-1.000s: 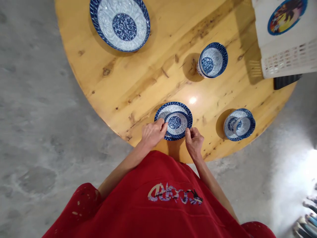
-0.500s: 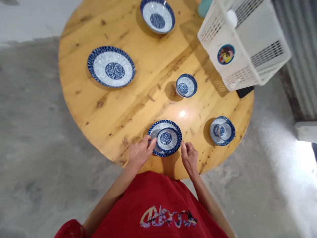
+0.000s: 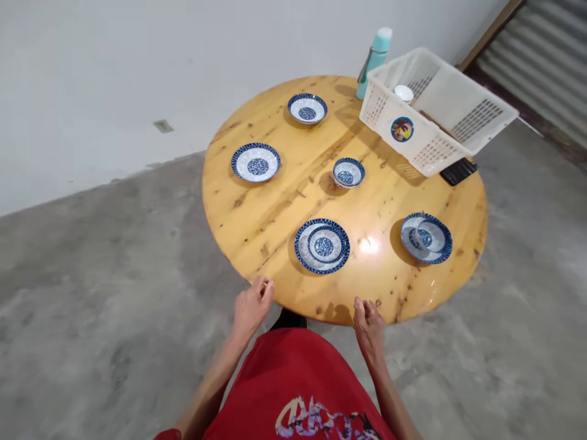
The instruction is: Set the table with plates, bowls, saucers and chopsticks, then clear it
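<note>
A blue-and-white bowl (image 3: 324, 246) sits in a wider blue-rimmed plate (image 3: 302, 258) near the front of the round wooden table. My left hand (image 3: 254, 305) is at the table's front-left edge, its fingers curled and holding nothing, apart from the plate. Over the front edge, right of the plate, hovers my right hand (image 3: 369, 322), also curled and without anything in it. To the right, a small clear-looking or pale bowl (image 3: 423, 235) rests in another patterned dish (image 3: 440, 252). A small patterned bowl (image 3: 348, 173) stands near the table's middle.
A plate (image 3: 255, 162) lies at the left, with a shallow dish (image 3: 307, 110) behind it. At the back right, a white plastic basket (image 3: 424, 143) holds a white item (image 3: 403, 93). A teal bottle (image 3: 373, 64) and a black flat object (image 3: 458, 172) are beside it.
Both hands have let go of the bowl and plate and drawn back towards my body. My view has tilted up, bringing the wall and the whole bottle into sight.
</note>
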Action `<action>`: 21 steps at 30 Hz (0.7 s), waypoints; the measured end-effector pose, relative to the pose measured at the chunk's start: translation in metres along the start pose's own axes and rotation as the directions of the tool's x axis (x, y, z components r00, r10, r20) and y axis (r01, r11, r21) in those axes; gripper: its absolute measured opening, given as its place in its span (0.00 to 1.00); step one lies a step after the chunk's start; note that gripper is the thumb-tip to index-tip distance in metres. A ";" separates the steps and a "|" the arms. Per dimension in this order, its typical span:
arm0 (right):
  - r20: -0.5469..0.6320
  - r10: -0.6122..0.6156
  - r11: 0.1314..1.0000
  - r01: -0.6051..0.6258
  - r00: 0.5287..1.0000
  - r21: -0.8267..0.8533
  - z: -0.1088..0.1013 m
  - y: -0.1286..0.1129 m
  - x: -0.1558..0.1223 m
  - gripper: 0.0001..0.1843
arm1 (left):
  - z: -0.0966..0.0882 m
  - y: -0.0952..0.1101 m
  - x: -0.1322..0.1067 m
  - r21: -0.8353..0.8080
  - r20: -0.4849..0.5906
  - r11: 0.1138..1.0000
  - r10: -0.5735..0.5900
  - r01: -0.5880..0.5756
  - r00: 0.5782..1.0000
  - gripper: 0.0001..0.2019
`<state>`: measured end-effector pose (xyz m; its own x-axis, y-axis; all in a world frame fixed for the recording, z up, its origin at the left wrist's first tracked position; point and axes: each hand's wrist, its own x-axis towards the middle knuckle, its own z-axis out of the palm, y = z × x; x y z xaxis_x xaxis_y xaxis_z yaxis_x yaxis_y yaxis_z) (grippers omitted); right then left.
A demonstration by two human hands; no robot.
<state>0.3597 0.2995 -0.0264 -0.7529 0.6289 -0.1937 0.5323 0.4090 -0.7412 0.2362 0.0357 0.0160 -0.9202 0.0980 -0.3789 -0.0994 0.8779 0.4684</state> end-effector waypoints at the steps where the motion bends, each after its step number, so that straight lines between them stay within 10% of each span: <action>1: 0.014 0.013 0.999 -0.013 1.000 0.032 0.001 0.006 -0.012 0.27 | 0.003 -0.002 -0.016 -0.009 0.019 1.000 0.014 -0.014 1.000 0.12; 10: 0.201 -0.005 0.990 -0.023 0.980 0.136 0.029 0.040 -0.105 0.27 | 0.019 -0.063 -0.134 -0.010 0.052 1.000 -0.025 0.026 0.998 0.12; 21: 0.110 -0.106 0.991 0.096 0.988 0.093 0.060 0.002 -0.122 0.27 | -0.018 -0.100 -0.104 -0.062 -0.008 0.998 0.031 -0.031 1.000 0.11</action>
<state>0.4289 0.1840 -0.0427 -0.8433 0.5053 -0.1832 0.4191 0.4046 -0.8128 0.3346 -0.0708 0.0226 -0.9257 0.1213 -0.3584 -0.0941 0.8436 0.5286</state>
